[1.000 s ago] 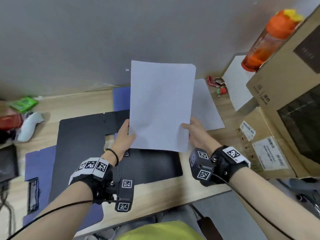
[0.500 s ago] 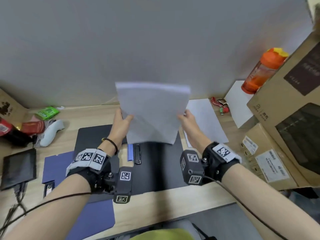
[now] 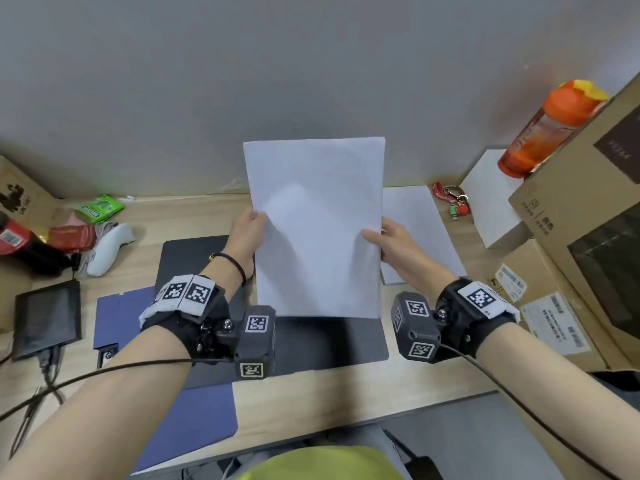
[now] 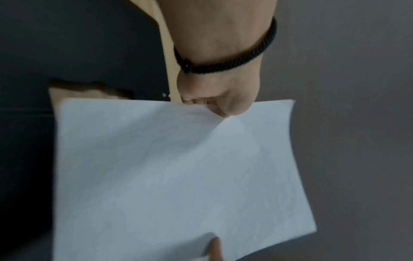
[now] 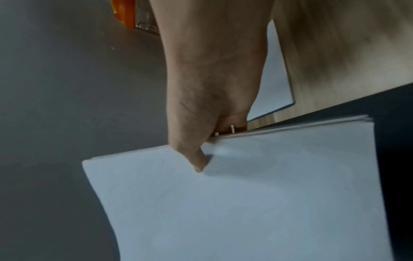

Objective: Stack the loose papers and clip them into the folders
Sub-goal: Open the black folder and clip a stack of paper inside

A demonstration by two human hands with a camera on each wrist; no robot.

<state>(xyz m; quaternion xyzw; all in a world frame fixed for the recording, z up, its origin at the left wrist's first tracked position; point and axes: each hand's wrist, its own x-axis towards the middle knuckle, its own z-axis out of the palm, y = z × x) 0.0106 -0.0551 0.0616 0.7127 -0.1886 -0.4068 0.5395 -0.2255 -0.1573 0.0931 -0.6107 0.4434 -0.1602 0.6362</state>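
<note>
Two hands hold one stack of white papers (image 3: 317, 230) up on its end. The left hand (image 3: 247, 230) pinches the stack's left edge, and the right hand (image 3: 389, 242) pinches its right edge, thumb on the front. In the right wrist view the thumb (image 5: 196, 159) presses on the top sheet, and the edges of several sheets show at the stack's corner. How many sheets are in it cannot be told.

The stack's bottom edge is down at one black folder (image 3: 332, 341), which lies open and flat on the wooden desk (image 3: 346, 396). From the pictures you cannot tell if the edge touches it. Just left of the black folder are blue folder sheets (image 3: 194, 420), partly tucked under it; how many blue folders there are cannot be told. Just right of the black folder lies one loose white paper (image 3: 419, 230), flat on the desk.

Farther left of the black folder are one small dark screen (image 3: 46, 322), one white controller (image 3: 109, 247) and one green packet (image 3: 98, 207). Farther right of it are one white box (image 3: 491, 202), brown cardboard boxes (image 3: 554, 202) and one orange bottle (image 3: 543, 129). One red key ring (image 3: 452, 199) lies behind the loose paper.
</note>
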